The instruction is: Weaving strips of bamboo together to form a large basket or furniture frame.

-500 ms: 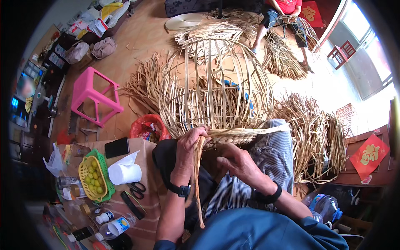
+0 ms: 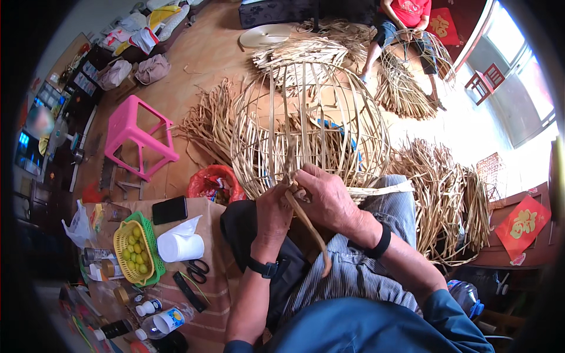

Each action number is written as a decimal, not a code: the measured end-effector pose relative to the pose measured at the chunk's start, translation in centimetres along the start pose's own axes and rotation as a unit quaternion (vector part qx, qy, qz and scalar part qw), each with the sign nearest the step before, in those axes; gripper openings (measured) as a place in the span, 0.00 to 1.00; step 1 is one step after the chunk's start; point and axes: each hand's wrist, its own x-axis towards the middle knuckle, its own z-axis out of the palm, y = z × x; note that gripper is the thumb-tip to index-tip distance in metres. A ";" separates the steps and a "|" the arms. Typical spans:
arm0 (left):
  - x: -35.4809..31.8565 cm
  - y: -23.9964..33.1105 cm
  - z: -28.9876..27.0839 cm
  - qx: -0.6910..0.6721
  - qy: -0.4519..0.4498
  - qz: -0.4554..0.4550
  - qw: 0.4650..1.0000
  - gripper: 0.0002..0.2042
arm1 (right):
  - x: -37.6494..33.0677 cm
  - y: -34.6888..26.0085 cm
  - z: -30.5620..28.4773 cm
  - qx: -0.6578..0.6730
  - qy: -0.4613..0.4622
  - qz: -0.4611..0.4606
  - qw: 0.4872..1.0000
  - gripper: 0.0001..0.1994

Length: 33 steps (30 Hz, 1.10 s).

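Both hands meet at the near rim of a round open-frame bamboo basket (image 2: 309, 123), which rests against the person's lap, centre of view. Left hand (image 2: 273, 212) is closed around a flat bamboo strip (image 2: 309, 226) just below the rim; right hand (image 2: 326, 197) is curled over the same strip where it meets the rim band (image 2: 382, 189), fingers pinching it. The strip's free end trails down toward the near side, over the striped trousers.

Handling judgement: the basket frame looks light, airy and springy, mostly vertical ribs with wide gaps. It is likely to flex if squeezed at mid-body, so the woven rim band is the firmer place to hold. The strip looks thin, stiff lengthwise but bendable, with edges that could splinter; best pinched flat-side between thumb and fingers close to the weave point, not at the loose tail.

Left of the lap, on the bench: a yellow-green basket of small green fruit (image 2: 135, 250), a white paper roll (image 2: 179, 244), black scissors (image 2: 198, 269), a dark phone (image 2: 169, 209). Pink stool (image 2: 138, 135) far left on the floor. Loose piles of bamboo strips (image 2: 447, 200) lie right. Another person sits at the far side with a second frame (image 2: 412, 50).
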 end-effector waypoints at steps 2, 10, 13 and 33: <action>0.0 1.2 0.1 -0.092 0.023 -0.050 0.994 0.10 | 0.9 0.5 -0.3 -0.040 -0.031 -0.039 0.998 0.14; 0.1 2.5 -0.1 -0.052 0.002 -0.047 0.998 0.18 | 3.0 2.8 -2.7 0.294 -0.018 0.211 0.932 0.07; -1.0 2.7 0.2 0.046 -0.028 -0.002 0.999 0.24 | 3.3 3.2 -2.5 0.296 -0.008 0.176 0.939 0.07; 0.1 3.5 0.1 0.091 -0.007 -0.011 0.996 0.17 | 0.2 3.4 -1.0 -0.164 -0.069 -0.027 0.984 0.10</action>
